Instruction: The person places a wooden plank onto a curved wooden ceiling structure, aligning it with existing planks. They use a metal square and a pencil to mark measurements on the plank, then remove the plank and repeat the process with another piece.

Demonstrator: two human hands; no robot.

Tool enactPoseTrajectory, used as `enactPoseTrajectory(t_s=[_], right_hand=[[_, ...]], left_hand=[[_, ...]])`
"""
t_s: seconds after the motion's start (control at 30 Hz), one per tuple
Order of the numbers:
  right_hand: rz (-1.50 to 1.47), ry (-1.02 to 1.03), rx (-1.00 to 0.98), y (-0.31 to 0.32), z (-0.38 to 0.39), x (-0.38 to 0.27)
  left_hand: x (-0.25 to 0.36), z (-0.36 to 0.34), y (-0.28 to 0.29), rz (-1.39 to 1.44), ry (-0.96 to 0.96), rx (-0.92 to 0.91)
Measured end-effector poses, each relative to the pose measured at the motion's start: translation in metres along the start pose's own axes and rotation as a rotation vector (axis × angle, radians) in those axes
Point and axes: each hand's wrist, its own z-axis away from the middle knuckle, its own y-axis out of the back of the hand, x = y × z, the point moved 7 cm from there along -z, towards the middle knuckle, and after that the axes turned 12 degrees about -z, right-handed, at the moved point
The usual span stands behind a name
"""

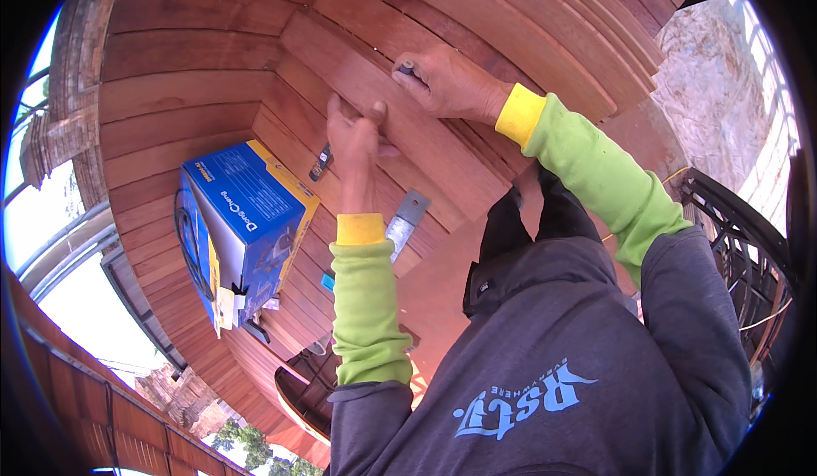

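A reddish-brown wooden plank [425,123] lies slantwise over the slatted wooden surface in front of me. My left hand [351,135] is closed on the plank's near edge, its thumb on the top face. Above the same plank, my right hand [451,83] is closed around a short, dark, rod-shaped thing [407,68]. Only one end of that thing shows past the fingers, so its kind cannot be made out. Close to my left wrist lies a small black tool [321,162]. Nearer my body is a flat grey metal piece with a hole [409,213].
A blue and yellow cardboard box [255,191] stands open at the left, with a black cord at its side. Several long boards [553,37] lie stacked at the far right. A dark latticed frame [736,229] and a yellow cable are at my right.
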Motion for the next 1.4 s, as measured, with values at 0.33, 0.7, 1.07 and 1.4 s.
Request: enactPoseTrajectory(t_s=[0.33, 0.7, 1.07, 1.4], right_hand=[[-0.117, -0.155, -0.099, 0.033, 0.141, -0.056], [-0.136, -0.208, 0.008, 0.055, 0.164, -0.073], [-0.129, -0.211, -0.081, 0.035, 0.141, -0.054], [-0.052, -0.102, -0.07, 0.009, 0.046, -0.014]], left_hand=[[-0.002, 0.002, -0.001, 0.038, 0.022, 0.014], [0.001, 0.002, 0.001, -0.013, 0.025, 0.021], [-0.004, 0.001, -0.002, 0.066, 0.03, -0.012], [-0.007, -0.002, -0.001, 0.093, 0.017, -0.022]])
